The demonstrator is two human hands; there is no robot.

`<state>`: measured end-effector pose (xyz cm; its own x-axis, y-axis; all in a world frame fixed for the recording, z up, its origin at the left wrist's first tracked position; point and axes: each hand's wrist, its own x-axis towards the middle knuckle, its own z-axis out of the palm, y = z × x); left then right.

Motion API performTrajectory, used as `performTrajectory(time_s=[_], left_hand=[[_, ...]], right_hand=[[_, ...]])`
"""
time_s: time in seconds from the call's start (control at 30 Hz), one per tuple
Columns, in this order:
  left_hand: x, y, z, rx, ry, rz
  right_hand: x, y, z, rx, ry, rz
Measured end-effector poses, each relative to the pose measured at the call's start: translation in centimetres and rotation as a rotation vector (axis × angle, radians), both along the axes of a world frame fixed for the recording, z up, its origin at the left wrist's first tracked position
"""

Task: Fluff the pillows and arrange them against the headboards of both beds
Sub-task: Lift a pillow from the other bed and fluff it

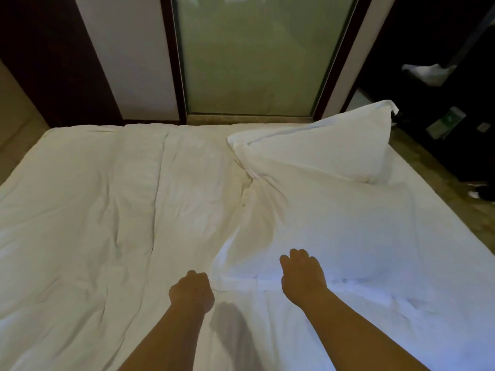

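Your left hand [191, 290] is fisted just left of the near pillow [321, 236]; your right hand [302, 277] rests on it, fingers loose, gripping nothing.

A tall frosted-glass panel [257, 52] in a dark wooden frame [174, 62] stands at twelve o'clock, with a white wall panel [128, 49] at eleven. Tan tiled floor [439, 180] shows at three o'clock beside dark furniture [452, 103]. Light is dim.
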<state>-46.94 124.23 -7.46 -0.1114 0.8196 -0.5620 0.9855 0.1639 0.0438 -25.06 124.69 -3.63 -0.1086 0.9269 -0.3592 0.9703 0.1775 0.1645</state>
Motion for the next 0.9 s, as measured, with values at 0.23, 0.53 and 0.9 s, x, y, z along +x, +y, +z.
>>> performTrajectory(time_s=[0.23, 0.53, 0.9], left_hand=[[6.1, 5.2, -2.5, -0.077, -0.089, 0.12], [16.3, 13.4, -8.1, -0.108, 0.026, 0.1], [19.4, 15.9, -15.7, -0.057, 0.123, -0.04]], right_hand=[[5.8, 10.7, -3.7, -0.025, -0.021, 0.056], [10.0, 17.0, -12.6, -0.027, 0.037, 0.344], [11.2, 18.7, -20.2, 0.137, 0.278, 0.36]])
